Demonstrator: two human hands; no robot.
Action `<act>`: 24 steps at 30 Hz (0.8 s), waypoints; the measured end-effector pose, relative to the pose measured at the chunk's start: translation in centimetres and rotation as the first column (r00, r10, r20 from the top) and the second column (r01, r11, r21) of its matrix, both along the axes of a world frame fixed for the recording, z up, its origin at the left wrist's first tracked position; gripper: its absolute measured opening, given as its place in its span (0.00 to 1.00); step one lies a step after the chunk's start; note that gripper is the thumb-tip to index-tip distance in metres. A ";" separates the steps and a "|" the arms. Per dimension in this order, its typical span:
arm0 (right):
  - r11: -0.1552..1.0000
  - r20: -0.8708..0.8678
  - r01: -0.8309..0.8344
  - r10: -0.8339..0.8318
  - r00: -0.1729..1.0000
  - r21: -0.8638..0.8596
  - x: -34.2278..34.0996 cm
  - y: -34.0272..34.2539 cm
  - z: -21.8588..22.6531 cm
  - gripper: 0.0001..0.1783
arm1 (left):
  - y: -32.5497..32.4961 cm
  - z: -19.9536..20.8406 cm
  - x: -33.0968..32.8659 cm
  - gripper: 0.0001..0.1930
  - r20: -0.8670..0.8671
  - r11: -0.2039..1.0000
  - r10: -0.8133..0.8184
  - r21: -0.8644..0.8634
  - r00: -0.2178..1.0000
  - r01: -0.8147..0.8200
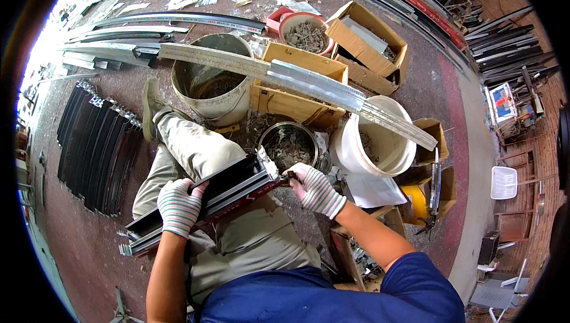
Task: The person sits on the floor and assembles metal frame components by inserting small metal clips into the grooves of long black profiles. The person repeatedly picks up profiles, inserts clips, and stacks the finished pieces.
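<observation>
A dark metal channel profile [231, 183] lies across my lap, running from lower left to upper right. My left hand [178, 204], in a striped knit glove, grips it near the middle. My right hand [313, 189], gloved the same way, is closed on a small part or tool at the profile's right end; what it holds is too small to make out. Just beyond that end stands a round metal tin [289, 145] of small metal parts.
A long silver metal bar [309, 82] rests across a grey bucket [211, 85], a wooden box [297, 106] and a white bucket [380, 145]. A stack of black profiles [98, 145] lies on the floor at left. Cardboard boxes [368, 44] and a red bowl [304, 32] sit behind.
</observation>
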State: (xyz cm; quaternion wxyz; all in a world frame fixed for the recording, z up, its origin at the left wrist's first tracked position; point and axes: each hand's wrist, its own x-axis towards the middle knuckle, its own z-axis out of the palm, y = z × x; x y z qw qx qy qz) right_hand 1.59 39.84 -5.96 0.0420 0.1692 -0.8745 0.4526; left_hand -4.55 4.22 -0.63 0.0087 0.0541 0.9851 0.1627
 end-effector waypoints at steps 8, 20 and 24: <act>0.989 -0.125 -0.068 0.084 0.989 0.128 -0.4 -0.5 1.1 0.12 | 0.3 -0.1 -0.3 0.23 0.015 0.999 -0.051 0.002 0.999 0.051; 0.954 -0.281 0.198 -0.131 0.951 0.225 0.7 -1.2 -4.2 0.28 | -1.7 1.1 -0.9 0.30 0.132 0.998 -0.025 0.069 0.991 0.016; 0.941 -0.308 0.337 -0.307 0.900 0.046 0.2 -5.9 -0.8 0.33 | -7.0 3.0 -1.9 0.32 0.296 0.991 0.008 0.126 0.955 -0.047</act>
